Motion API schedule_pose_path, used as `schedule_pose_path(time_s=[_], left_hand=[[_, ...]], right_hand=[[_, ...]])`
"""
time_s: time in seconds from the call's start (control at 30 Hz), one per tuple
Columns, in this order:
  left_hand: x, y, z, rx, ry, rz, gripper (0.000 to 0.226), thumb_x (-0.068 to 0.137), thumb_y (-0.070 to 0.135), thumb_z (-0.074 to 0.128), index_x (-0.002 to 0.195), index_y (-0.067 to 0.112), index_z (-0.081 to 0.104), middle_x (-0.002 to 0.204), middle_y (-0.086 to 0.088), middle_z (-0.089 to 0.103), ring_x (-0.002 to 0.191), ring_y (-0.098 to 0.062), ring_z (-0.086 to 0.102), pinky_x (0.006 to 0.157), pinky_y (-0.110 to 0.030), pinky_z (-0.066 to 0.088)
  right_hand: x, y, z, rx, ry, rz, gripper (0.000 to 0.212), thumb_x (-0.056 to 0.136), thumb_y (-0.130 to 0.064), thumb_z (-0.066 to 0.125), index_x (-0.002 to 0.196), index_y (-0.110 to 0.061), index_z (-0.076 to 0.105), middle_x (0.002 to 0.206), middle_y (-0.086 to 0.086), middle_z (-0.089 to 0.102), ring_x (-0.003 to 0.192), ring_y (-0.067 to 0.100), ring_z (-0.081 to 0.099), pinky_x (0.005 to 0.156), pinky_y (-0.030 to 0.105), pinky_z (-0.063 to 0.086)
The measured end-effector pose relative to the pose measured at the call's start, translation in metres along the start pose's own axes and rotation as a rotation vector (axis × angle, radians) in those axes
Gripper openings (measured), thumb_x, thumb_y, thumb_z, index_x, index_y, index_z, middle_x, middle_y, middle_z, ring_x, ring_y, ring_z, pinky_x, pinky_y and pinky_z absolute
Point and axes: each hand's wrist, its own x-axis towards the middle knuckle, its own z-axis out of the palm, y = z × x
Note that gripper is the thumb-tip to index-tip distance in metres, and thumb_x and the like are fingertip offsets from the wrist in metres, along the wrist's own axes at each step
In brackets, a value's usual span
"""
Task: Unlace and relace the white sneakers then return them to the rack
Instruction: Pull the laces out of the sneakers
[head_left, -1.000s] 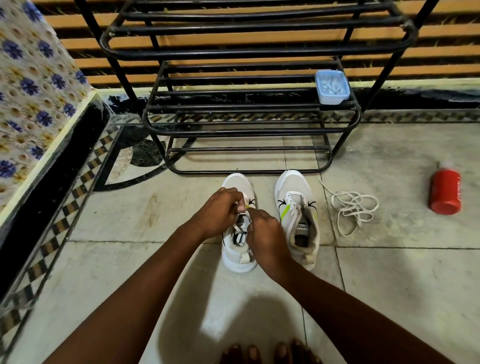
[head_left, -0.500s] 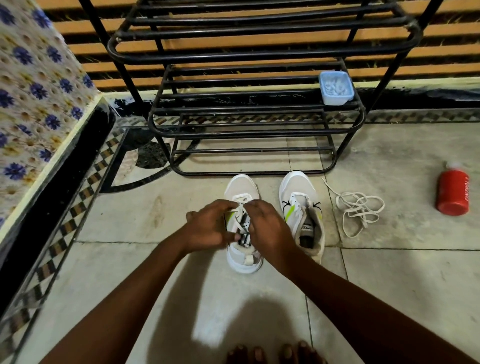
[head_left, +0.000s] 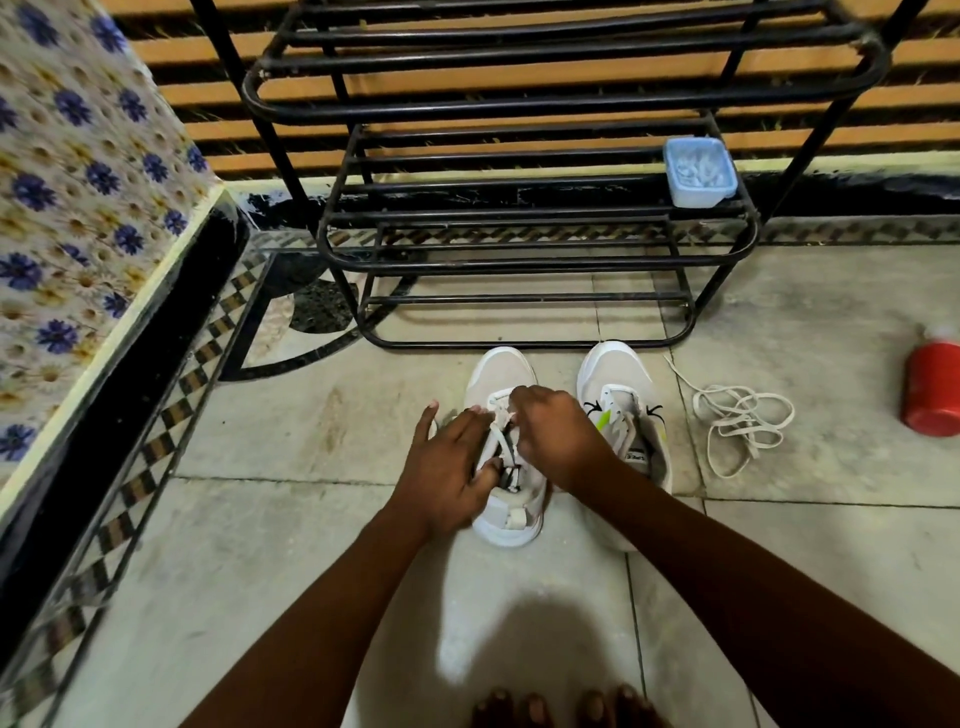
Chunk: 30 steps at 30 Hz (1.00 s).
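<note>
Centrally, on floor tiles (head_left: 270, 519) before black rack (head_left: 519, 260): left sneaker (head_left: 501, 374), lace (head_left: 496, 441) pinched by right hand (head_left: 558, 441); left hand (head_left: 447, 462) gripping its side, index extended. Right sneaker (head_left: 618, 379) alongside, unlaced. Loose lace (head_left: 737, 421) further right; red bottle (head_left: 932, 389) beyond; blue tub (head_left: 698, 171) on rack.
</note>
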Motion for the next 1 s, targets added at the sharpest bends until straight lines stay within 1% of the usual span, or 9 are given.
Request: schedule_pose_path(time_s=[0.13, 0.23, 0.37, 0.5, 0.67, 0.77, 0.87, 0.93, 1.0], left_hand=[[0.003, -0.002, 0.003, -0.04, -0.008, -0.018, 0.064, 0.095, 0.046, 0.042, 0.148, 0.01, 0.05, 0.148, -0.01, 0.056, 0.139, -0.025, 0.049, 0.128, -0.047, 0.012], [0.003, -0.004, 0.008, -0.042, -0.016, -0.027, 0.064, 0.096, 0.045, 0.044, 0.149, 0.009, 0.049, 0.15, -0.01, 0.054, 0.141, -0.025, 0.048, 0.129, -0.042, 0.01], [0.002, -0.003, 0.01, -0.043, -0.004, -0.038, 0.062, 0.097, 0.043, 0.044, 0.149, 0.009, 0.048, 0.149, -0.01, 0.055, 0.142, -0.024, 0.047, 0.13, -0.04, 0.01], [0.002, -0.002, 0.01, -0.013, 0.006, -0.04, 0.063, 0.099, 0.049, 0.04, 0.147, 0.011, 0.052, 0.147, -0.008, 0.058, 0.139, -0.024, 0.051, 0.127, -0.049, 0.02], [0.003, -0.011, 0.019, -0.068, -0.015, -0.12, 0.063, 0.096, 0.057, 0.042, 0.15, 0.024, 0.047, 0.152, 0.002, 0.052, 0.142, -0.028, 0.048, 0.121, -0.045, 0.035], [0.003, -0.015, 0.024, -0.069, -0.04, -0.143, 0.065, 0.096, 0.06, 0.039, 0.153, 0.029, 0.042, 0.154, 0.007, 0.049, 0.145, -0.028, 0.045, 0.115, -0.046, 0.041], [0.004, -0.012, 0.022, -0.068, -0.038, -0.136, 0.066, 0.094, 0.059, 0.04, 0.152, 0.029, 0.044, 0.154, 0.006, 0.049, 0.144, -0.028, 0.045, 0.116, -0.044, 0.042], [0.005, -0.01, 0.019, -0.06, -0.037, -0.12, 0.066, 0.094, 0.058, 0.04, 0.152, 0.027, 0.046, 0.154, 0.005, 0.051, 0.144, -0.027, 0.046, 0.117, -0.043, 0.04], [0.004, -0.005, 0.017, -0.067, -0.034, -0.119, 0.067, 0.093, 0.057, 0.04, 0.152, 0.025, 0.048, 0.154, 0.003, 0.051, 0.144, -0.028, 0.047, 0.117, -0.044, 0.041]], right_hand=[[0.003, 0.009, 0.01, 0.579, 0.293, 0.281, 0.016, 0.078, -0.004, 0.058, 0.075, -0.019, 0.062, 0.074, -0.005, 0.07, 0.075, 0.015, 0.069, 0.075, 0.034, 0.055], [-0.004, 0.009, 0.018, 0.713, 0.395, 0.314, 0.021, 0.081, -0.005, 0.065, 0.08, -0.025, 0.06, 0.081, -0.006, 0.069, 0.088, 0.019, 0.066, 0.081, 0.036, 0.053], [-0.005, 0.012, 0.006, 0.481, 0.259, 0.117, 0.029, 0.08, 0.001, 0.057, 0.093, -0.025, 0.055, 0.085, -0.01, 0.06, 0.096, 0.02, 0.046, 0.084, 0.04, 0.045], [0.01, 0.017, -0.022, 0.091, -0.124, -0.053, 0.016, 0.074, -0.029, 0.056, 0.09, -0.027, 0.057, 0.084, -0.009, 0.058, 0.095, 0.019, 0.038, 0.088, 0.044, 0.044], [0.013, 0.011, -0.025, -0.573, -0.055, -0.431, 0.019, 0.071, -0.024, 0.064, 0.088, -0.015, 0.061, 0.086, 0.006, 0.058, 0.101, 0.032, 0.047, 0.069, 0.039, 0.042], [0.022, 0.013, -0.022, -0.238, -0.151, -0.168, 0.009, 0.077, -0.024, 0.045, 0.08, -0.026, 0.053, 0.087, 0.003, 0.059, 0.099, 0.03, 0.05, 0.08, 0.046, 0.047], [0.028, 0.016, -0.017, 0.733, -0.098, 0.423, 0.028, 0.089, -0.016, 0.051, 0.064, -0.024, 0.06, 0.066, -0.004, 0.059, 0.067, 0.02, 0.054, 0.07, 0.034, 0.047], [0.028, 0.02, -0.02, 0.795, -0.093, 0.462, 0.033, 0.091, -0.013, 0.062, 0.059, -0.015, 0.058, 0.05, -0.008, 0.052, 0.052, 0.014, 0.046, 0.054, 0.024, 0.037], [0.024, 0.02, -0.036, 0.498, -0.2, 0.268, 0.036, 0.089, -0.024, 0.068, 0.061, -0.006, 0.055, 0.051, -0.003, 0.051, 0.054, 0.016, 0.048, 0.054, 0.028, 0.035]])
